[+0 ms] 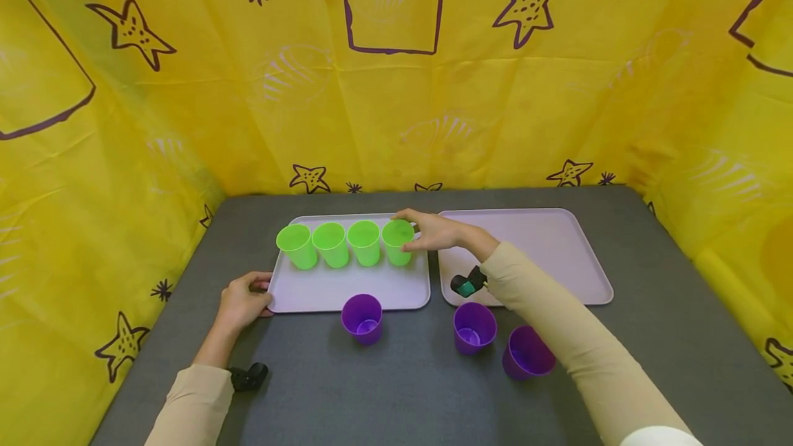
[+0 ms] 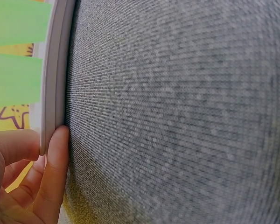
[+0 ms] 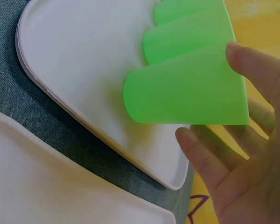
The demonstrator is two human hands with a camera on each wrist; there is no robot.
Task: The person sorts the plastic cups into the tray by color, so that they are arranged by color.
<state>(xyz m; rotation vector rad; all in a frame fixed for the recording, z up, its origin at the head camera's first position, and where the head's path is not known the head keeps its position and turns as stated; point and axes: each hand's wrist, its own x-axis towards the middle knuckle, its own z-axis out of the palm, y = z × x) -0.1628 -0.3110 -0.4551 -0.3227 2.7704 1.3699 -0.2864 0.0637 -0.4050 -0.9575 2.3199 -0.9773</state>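
Observation:
My left hand (image 1: 243, 300) pinches the left front corner of the left white tray (image 1: 322, 294); the left wrist view shows thumb and fingers on opposite sides of the tray's rim (image 2: 53, 74). Several bright green cups (image 1: 331, 245) stand upright in a row on this tray. At the right end of the row, my right hand (image 1: 436, 231) holds the last green cup (image 3: 186, 93) near its rim, thumb on the near side. Its other fingers reach behind that cup, partly hidden, while the lowest finger shows apart from it.
A second white tray (image 1: 526, 246) lies to the right, with a narrow gap between. Purple cups stand on the dark grey table (image 1: 347, 398): one (image 1: 362, 319) before the left tray, another (image 1: 474, 327) before the right tray, a third (image 1: 528, 352) beside my right sleeve. Yellow patterned cloth (image 1: 384, 109) surrounds the table.

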